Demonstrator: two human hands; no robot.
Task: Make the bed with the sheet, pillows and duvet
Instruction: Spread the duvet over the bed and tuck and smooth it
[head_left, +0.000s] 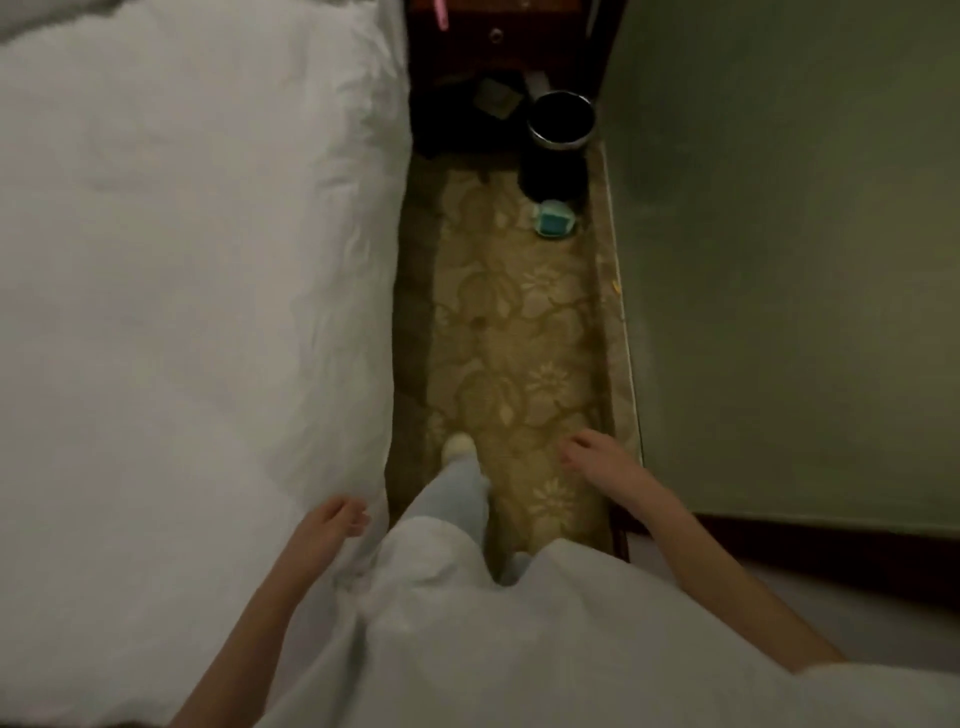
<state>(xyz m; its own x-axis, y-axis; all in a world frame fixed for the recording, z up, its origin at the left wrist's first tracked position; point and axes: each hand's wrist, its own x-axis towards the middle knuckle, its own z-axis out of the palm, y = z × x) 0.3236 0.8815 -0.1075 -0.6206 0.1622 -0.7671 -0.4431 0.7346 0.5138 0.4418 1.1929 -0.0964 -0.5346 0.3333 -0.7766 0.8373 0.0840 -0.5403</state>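
Observation:
A white duvet (182, 286) covers the bed and fills the left half of the head view, its edge hanging down the bed's right side. My left hand (332, 525) rests against that hanging edge near the bottom, fingers loosely curled, and I cannot see whether they pinch the cloth. Over the carpet strip, my right hand (592, 457) hangs free with relaxed fingers and holds nothing. No pillows show in this view.
A narrow aisle of floral carpet (519, 338) runs between the bed and a green wall (779, 260). At its far end stand a dark bin (558, 130), a small teal object (553, 221) and a dark wooden nightstand (493, 31). My leg and foot (457, 452) are in the aisle.

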